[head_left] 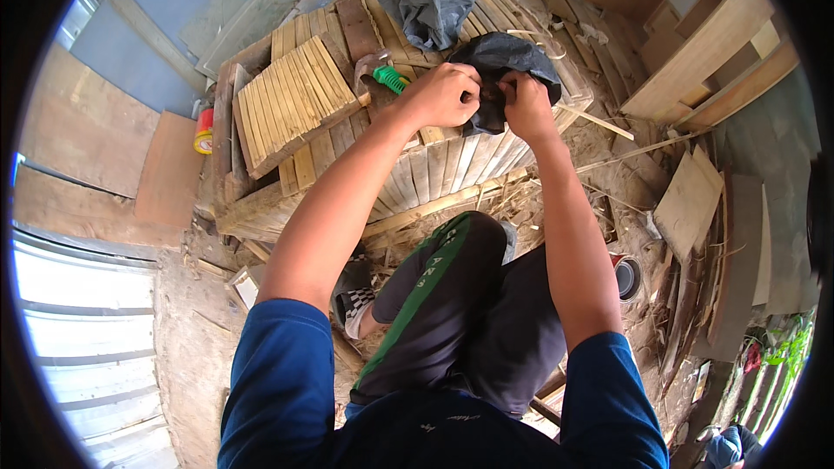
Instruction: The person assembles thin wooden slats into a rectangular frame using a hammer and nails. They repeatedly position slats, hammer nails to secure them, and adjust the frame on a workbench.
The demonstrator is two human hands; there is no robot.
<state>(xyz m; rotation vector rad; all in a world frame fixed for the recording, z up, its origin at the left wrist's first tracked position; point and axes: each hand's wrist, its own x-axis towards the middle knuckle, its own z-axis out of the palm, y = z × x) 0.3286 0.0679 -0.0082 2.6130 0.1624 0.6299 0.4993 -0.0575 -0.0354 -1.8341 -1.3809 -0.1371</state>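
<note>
A black plastic bag (511,50) lies bunched up on the near right part of a slatted wooden bench (415,175). My left hand (443,95) is curled closed at the bag's left edge, and the fingertips seem to pinch its plastic. On the other side my right hand (528,104) has thumb and fingers pressed together on the bag. What lies inside the bag is too dark to make out. Just left of my left hand rests a hammer with a green grip (390,79), its head on the slats.
A panel of joined wood strips (291,104) lies on the bench's left. Behind my hands sits a crumpled grey plastic sheet (426,0). A red and yellow can (204,131) stands at the left, a round tin (626,278) at the right. Boards (695,200) lean to the right.
</note>
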